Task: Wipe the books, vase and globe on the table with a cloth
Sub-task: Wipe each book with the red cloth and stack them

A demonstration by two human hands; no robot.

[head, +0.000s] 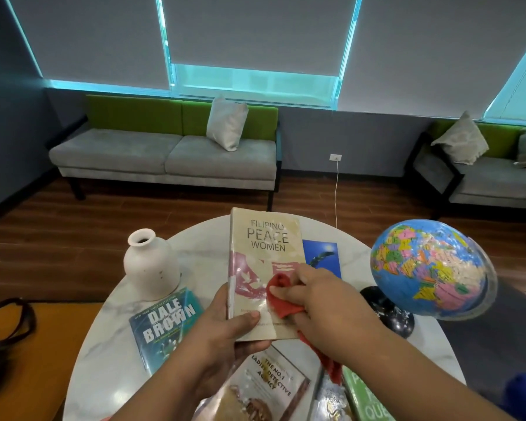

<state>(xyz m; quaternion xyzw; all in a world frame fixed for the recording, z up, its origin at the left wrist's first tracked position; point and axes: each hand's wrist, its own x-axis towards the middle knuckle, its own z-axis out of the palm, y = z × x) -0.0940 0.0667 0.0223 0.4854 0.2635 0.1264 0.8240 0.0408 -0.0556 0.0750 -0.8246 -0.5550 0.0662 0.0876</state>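
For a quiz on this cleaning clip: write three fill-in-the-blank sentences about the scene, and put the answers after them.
1. The left hand holds up the book titled Filipino Peace ____.
2. The right hand presses a ____ cloth on its cover.
3. The white vase stands on the ____ side of the table, with the globe on the opposite side.
Missing words: Women; red; left.

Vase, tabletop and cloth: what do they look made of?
Vase: likely matte white ceramic or clay; no glare, faint dark specks. Tabletop: smooth marble or marble-look laminate; grey veins on white. Cloth: soft red fabric; it bunches into folds.
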